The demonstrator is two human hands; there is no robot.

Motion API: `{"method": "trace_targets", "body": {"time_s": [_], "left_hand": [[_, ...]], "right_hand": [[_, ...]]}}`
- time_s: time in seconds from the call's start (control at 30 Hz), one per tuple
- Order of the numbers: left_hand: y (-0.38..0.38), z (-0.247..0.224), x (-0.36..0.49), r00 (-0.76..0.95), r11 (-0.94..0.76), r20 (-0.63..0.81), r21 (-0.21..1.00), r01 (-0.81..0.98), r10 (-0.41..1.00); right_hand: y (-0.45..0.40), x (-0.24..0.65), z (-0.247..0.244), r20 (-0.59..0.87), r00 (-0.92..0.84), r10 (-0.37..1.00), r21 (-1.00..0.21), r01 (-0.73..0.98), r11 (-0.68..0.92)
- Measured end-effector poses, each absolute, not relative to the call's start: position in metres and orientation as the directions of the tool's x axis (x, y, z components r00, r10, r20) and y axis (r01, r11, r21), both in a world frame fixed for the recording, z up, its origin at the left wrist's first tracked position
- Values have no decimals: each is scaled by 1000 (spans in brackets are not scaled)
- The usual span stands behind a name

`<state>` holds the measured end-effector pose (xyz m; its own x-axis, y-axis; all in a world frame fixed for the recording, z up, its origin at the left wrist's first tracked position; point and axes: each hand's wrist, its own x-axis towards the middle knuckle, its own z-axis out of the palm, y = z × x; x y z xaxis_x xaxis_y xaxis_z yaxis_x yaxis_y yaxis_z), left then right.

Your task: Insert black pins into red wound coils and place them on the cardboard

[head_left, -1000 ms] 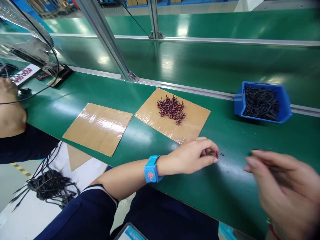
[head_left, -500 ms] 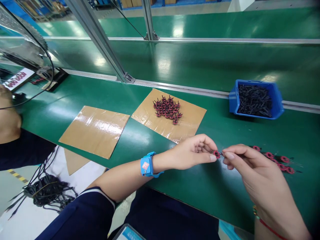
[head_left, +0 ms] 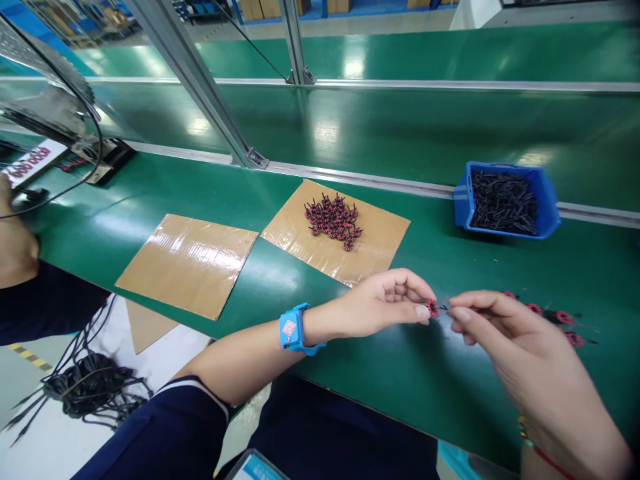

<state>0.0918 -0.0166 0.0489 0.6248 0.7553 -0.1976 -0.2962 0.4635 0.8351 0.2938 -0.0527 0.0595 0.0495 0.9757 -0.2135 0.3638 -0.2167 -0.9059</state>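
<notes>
I have my left hand (head_left: 380, 307) closed in a thumb-and-forefinger pinch on a small red-and-black ring (head_left: 433, 308), held just above the green table (head_left: 280, 287). A dark lead (head_left: 443, 307) pokes from the ring toward my right hand (head_left: 520, 347), whose thumb and forefinger come together just beside its tip; whether they grip anything fine, I cannot tell from here.

I judge the ring very light and fairly stiff, with enough texture that it should not slip. The lead looks like the delicate part, thin enough to bend, so I would take hold by the ring's rim, as the left hand does, and touch the lead only gently.

Beyond the right hand lie more rings (head_left: 564, 318), partly hidden by its fingers. Farther out, a pile of similar rings (head_left: 333, 217) sits on a cardboard sheet (head_left: 375, 250), and a blue bin (head_left: 550, 217) holds many short black pieces (head_left: 505, 203).

Against a second ago, my right hand is in close beside the left, where it was blurred and well apart. Against half a second ago, its fingertips stand slightly farther from the ring, so more of the lead shows. The left pinch and the pile look unchanged.
</notes>
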Motion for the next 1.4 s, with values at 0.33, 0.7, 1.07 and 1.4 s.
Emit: {"method": "trace_targets", "body": {"time_s": [0.33, 0.7, 1.07, 1.4], "left_hand": [[-17, 49, 91, 663, 492, -209, 827, -273, 719], [-16, 51, 93, 668, 553, -240, 775, -305, 705], [-17, 54, 93, 617, 529, -255, 790, -312, 744], [-19, 44, 97, 568, 547, -277, 743, -384, 775]], "right_hand": [[-50, 293, 47, -292, -164, 942, -956, 83, -282], [-50, 283, 43, -234, -95, 967, -972, -1, -235], [-45, 281, 45, -251, -147, 957, -968, 62, -244], [-55, 272, 47, -52, 48, 997, -989, 137, -58]]}}
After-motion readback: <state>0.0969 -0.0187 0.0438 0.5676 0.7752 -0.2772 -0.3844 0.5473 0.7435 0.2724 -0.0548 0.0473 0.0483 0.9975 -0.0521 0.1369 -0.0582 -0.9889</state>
